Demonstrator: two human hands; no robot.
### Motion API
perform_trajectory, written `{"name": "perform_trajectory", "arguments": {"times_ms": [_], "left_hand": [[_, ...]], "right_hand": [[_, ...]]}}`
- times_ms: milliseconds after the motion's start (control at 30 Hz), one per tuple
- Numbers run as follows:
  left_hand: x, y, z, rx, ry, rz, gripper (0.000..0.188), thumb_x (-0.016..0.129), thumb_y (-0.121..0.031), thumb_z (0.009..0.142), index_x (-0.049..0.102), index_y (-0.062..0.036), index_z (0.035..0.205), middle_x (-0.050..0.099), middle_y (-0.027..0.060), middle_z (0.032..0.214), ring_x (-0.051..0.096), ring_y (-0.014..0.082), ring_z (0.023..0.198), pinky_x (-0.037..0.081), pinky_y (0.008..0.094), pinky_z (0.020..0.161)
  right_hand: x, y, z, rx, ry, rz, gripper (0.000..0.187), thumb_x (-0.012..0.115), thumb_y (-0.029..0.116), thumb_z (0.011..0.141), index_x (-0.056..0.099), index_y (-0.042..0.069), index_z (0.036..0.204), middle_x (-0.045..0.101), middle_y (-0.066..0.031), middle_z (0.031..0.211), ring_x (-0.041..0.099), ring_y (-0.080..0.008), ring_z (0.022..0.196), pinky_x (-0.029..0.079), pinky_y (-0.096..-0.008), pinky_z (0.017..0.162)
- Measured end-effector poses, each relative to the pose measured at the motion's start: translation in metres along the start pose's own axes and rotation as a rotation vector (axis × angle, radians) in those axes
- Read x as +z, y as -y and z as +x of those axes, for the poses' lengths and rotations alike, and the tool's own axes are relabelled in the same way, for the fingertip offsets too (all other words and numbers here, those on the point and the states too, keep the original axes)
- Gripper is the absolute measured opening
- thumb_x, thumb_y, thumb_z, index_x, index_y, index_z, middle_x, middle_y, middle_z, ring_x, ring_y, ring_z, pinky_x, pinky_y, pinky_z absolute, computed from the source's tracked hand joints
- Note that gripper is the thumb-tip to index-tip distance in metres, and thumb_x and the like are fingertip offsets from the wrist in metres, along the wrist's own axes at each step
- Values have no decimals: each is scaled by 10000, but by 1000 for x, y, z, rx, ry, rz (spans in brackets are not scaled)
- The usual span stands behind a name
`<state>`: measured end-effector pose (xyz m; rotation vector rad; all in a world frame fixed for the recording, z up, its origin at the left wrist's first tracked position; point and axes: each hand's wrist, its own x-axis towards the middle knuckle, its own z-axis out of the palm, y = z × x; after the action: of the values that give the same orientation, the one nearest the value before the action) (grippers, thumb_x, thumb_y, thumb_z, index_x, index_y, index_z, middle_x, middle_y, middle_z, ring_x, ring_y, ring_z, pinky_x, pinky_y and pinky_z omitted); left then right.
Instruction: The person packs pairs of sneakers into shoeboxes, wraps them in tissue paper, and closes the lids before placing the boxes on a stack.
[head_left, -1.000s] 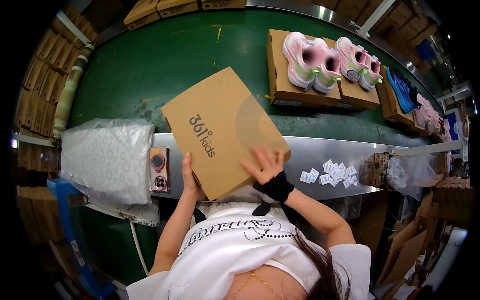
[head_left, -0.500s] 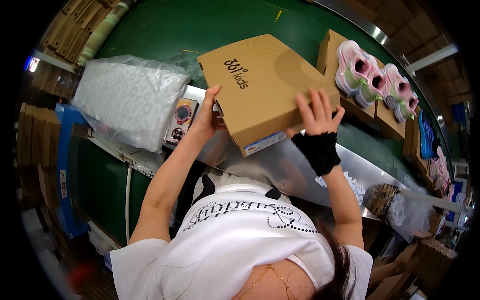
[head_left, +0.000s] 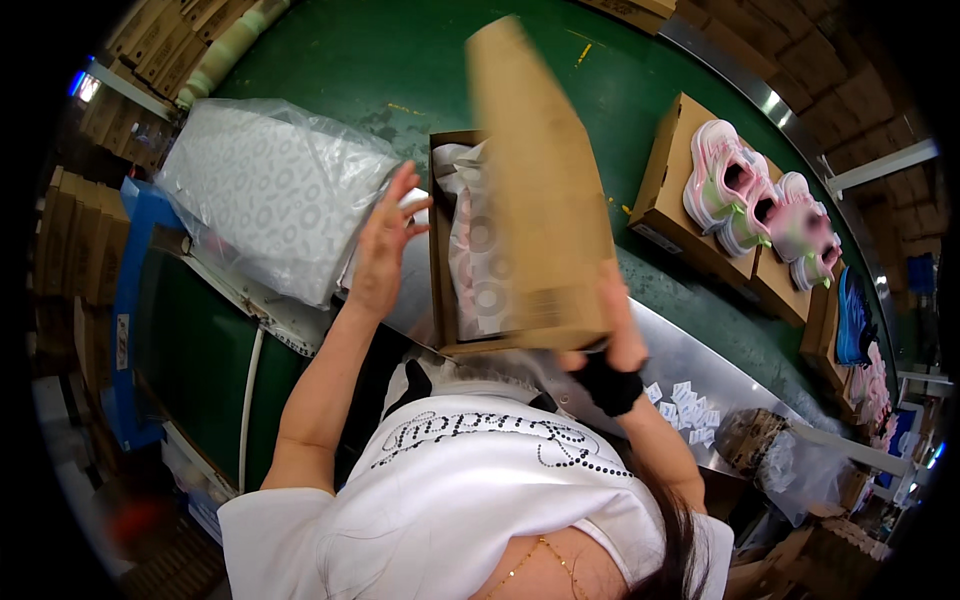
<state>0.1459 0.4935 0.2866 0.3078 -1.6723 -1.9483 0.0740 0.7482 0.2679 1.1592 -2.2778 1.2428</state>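
A brown cardboard shoebox (head_left: 441, 270) sits in front of me with its lid (head_left: 545, 190) tilted up, smeared by motion. Inside, patterned white tissue paper (head_left: 482, 265) shows, with a bit of pink beneath it. My right hand (head_left: 622, 335), in a black fuzzy wristband, grips the lid's near right corner, its fingers partly hidden. My left hand (head_left: 385, 245) is raised just left of the box, fingers spread, holding nothing. Beside it lies a stack of patterned tissue sheets in a clear plastic bag (head_left: 270, 190).
Pink, white and green sneakers (head_left: 730, 180) stand on shoeboxes (head_left: 665, 200) at the right, with blue shoes (head_left: 852, 315) farther along. Small white packets (head_left: 690, 412) lie on the metal table edge (head_left: 660, 345). A blue frame (head_left: 135, 330) stands at the left.
The lid has swung up toward the right, exposing the tissue inside. My left hand has let go of the box and moved left; my right hand has dropped to the lid's near corner.
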Motion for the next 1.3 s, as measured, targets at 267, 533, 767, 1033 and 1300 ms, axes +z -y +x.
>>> {"name": "perform_trajectory", "arguments": {"times_ms": [267,533,767,1033,1300], "left_hand": [[45,10,-17,-670,194,-241,271,511,-158,860,539,77,993,580,149,939,580,236,827,468,317,731],[24,26,16,388,436,1433,434,642,-181,704,528,-74,1108,372,211,1185,515,351,930,438,409,744],[38,20,56,341,511,1286,96,566,-101,737,603,-48,807,519,121,766,532,349,721,439,421,651],[97,-35,46,237,140,86,264,572,-245,843,561,3,934,554,119,1016,570,173,878,475,296,719],[116,87,70,-962,109,-180,581,599,-408,796,434,29,1142,572,168,1004,570,286,911,463,441,777]], "right_hand": [[-54,-58,-12,724,-819,1079,444,428,371,893,453,6,1145,536,-113,1100,544,-211,971,439,-328,822],[-79,-3,-39,758,353,729,263,562,170,837,541,-13,1024,624,-167,906,630,-254,802,495,-327,701],[14,28,14,40,301,190,233,578,82,766,560,15,988,616,-149,902,609,-280,798,488,-334,712],[89,-40,64,59,-65,9,535,462,130,832,269,-10,1311,328,-208,1313,283,-339,1240,213,-363,1032],[18,-43,78,583,-486,551,642,524,72,815,204,90,1371,223,-148,1394,353,-273,1197,335,-315,928]]}}
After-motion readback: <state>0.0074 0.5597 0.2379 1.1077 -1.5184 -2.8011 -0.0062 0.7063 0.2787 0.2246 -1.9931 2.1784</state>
